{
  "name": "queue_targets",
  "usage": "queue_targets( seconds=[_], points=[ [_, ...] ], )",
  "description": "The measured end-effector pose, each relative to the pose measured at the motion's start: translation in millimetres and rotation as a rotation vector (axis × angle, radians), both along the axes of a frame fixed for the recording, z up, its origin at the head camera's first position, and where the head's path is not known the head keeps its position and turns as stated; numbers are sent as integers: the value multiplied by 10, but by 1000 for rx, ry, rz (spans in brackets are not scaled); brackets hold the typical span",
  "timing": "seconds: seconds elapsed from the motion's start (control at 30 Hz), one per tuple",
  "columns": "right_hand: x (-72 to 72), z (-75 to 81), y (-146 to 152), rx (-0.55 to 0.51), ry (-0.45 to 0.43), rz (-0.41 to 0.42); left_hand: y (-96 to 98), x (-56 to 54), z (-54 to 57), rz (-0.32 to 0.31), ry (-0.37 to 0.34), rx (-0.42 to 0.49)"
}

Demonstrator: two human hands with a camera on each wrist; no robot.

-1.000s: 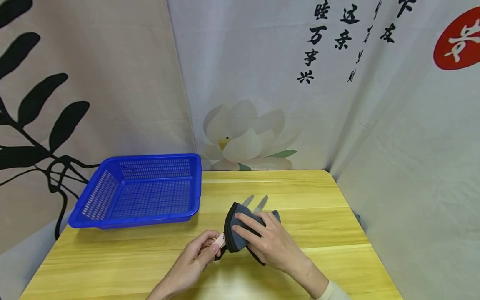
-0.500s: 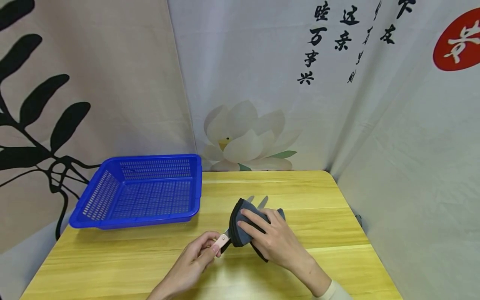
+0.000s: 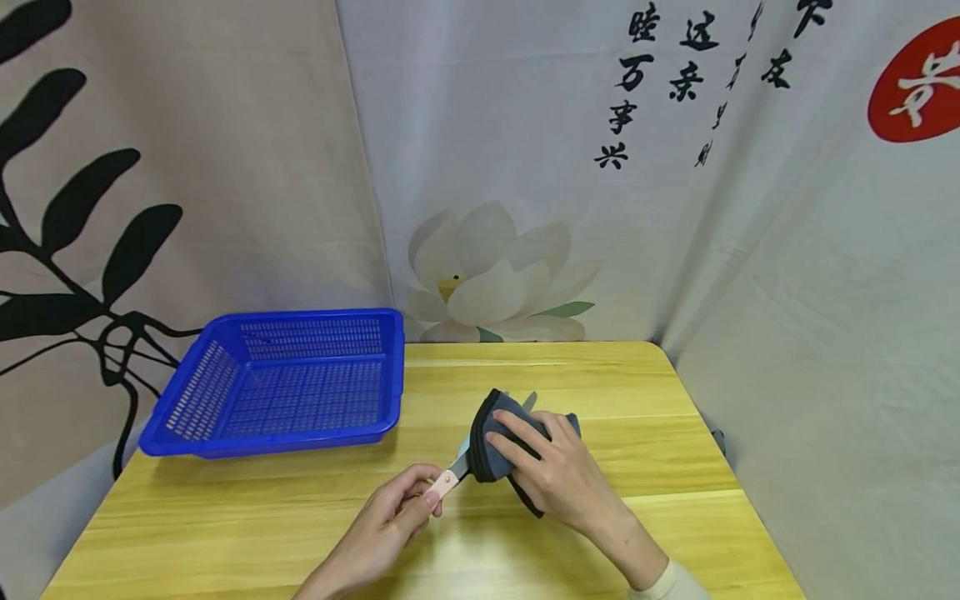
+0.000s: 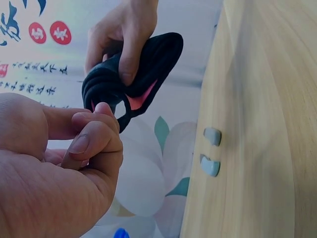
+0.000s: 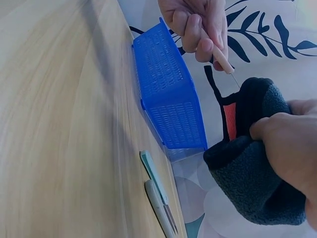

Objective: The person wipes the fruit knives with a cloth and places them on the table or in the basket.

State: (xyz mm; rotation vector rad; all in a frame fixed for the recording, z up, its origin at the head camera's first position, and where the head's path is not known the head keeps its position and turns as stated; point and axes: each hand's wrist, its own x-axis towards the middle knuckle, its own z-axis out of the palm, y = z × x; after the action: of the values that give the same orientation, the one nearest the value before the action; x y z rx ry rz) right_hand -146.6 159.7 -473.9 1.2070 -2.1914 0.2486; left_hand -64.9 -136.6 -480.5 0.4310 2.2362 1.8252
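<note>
My left hand [image 3: 393,508] pinches a knife by its cream handle [image 3: 446,482], with part of the blade [image 3: 461,464] bare. The rest of that blade runs up to and is hidden by a dark blue-grey fleece piece [image 3: 497,461]. My right hand [image 3: 553,468] grips this fleece, folded together; the right wrist view shows its black trim, a loose strap and a red inside [image 5: 230,120]. Behind it on the table lie two more knives, one with a teal handle [image 5: 152,173], the other with a grey-green handle [image 5: 157,203]. One blade tip [image 3: 530,401] peeks out past the fleece.
A blue plastic basket [image 3: 270,447] with mesh walls stands at the table's back left. The wooden table [image 3: 660,517] ends against a printed curtain [image 3: 510,125] behind and at the right.
My right hand has shifted right and slightly away with the fleece. More of the blade now shows between handle and fleece, while my left hand has stayed nearly still.
</note>
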Motion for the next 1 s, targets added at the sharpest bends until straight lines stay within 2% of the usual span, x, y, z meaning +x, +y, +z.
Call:
queue_targets(
  seconds=[0.43, 0.6, 0.77, 1.0],
  points=[
    [-61, -3, 77, -47, 51, -11, -5, 12, -19, -10, 3, 10],
    [-36, 9, 75, -59, 77, -19, -7, 5, -18, 27, -36, 13],
    [40, 31, -11, -64, 102, 16, -3, -13, -5, 77, -78, 13],
    [163, 22, -183, -45, 137, 111, 19, -33, -1, 71, -87, 7]
  ],
)
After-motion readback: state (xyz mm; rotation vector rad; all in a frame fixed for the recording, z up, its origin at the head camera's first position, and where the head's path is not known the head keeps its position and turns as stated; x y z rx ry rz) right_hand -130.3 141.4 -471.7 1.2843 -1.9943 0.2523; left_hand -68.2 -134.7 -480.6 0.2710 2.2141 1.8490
